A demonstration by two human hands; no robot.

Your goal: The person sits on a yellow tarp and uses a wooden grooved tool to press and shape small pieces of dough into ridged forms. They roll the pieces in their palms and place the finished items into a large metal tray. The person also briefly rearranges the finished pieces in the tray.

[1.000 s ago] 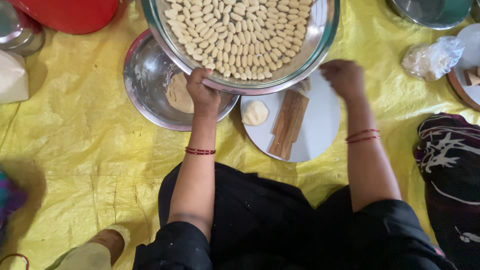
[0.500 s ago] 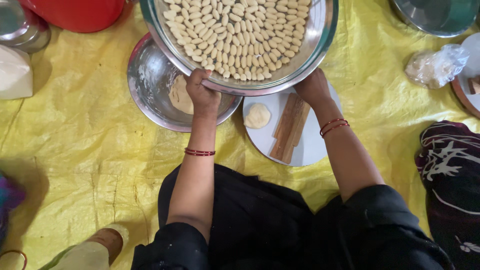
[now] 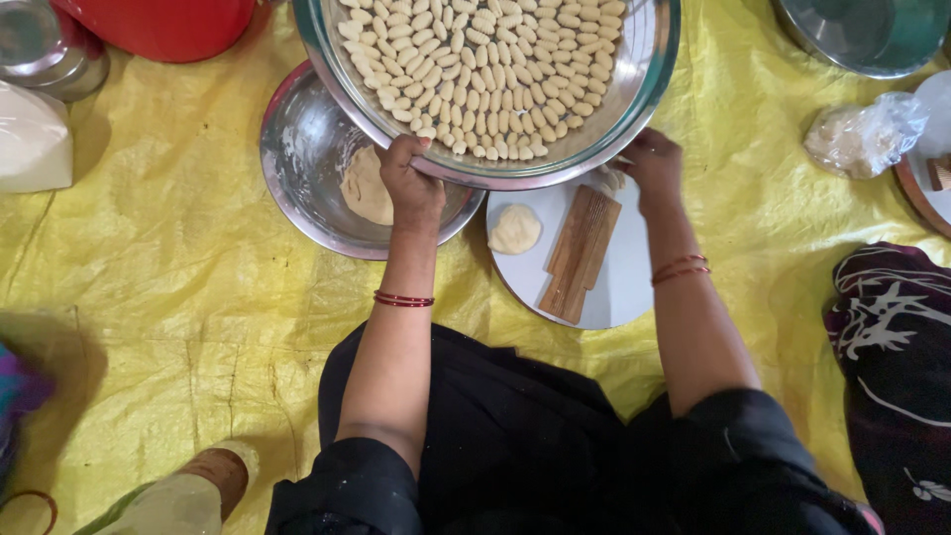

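I am gripping the near rim of the big steel tray (image 3: 649, 69) with both hands: my left hand (image 3: 411, 183) is clamped on it, thumb over the edge, and my right hand (image 3: 654, 163) is closed on it too. Rows of small dough pieces (image 3: 485, 69) are lying just beyond my fingers. Below my left hand a steel bowl (image 3: 307, 159) is holding dough; beneath my right, a white plate (image 3: 624, 277) is carrying a wooden block (image 3: 580, 253) and a dough ball (image 3: 515, 229).

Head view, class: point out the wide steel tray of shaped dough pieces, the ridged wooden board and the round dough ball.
wide steel tray (image 3: 649, 59), head view, bare right rim
ridged wooden board (image 3: 580, 253), head view, middle
round dough ball (image 3: 515, 229), head view, centre
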